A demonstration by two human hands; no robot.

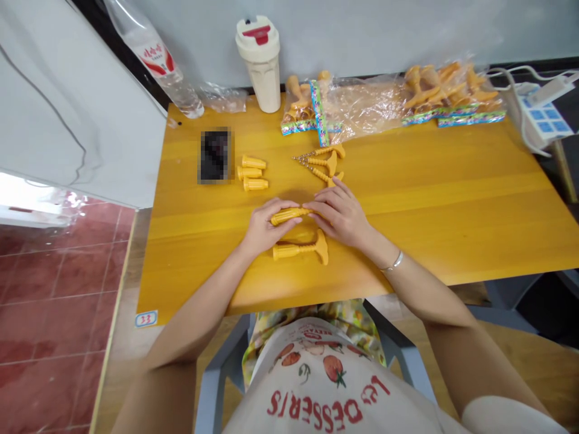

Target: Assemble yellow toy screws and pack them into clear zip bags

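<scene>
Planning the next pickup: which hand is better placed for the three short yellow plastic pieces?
Left, probably: the left hand lies nearer the short yellow pieces; the right hand is farther.

on our table [429,205], a grip [289,216] lies in our left hand [265,229], three more grips [252,173] lie ahead of it, the phone [215,155] left of those, the cup [259,63] behind them, the bags [452,96] right of the cup.

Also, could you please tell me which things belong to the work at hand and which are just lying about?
Work: left hand, right hand, ribbed yellow handle, three loose handles, bagged yellow parts.
Lying about: water bottle, white tumbler, white cable.
</scene>
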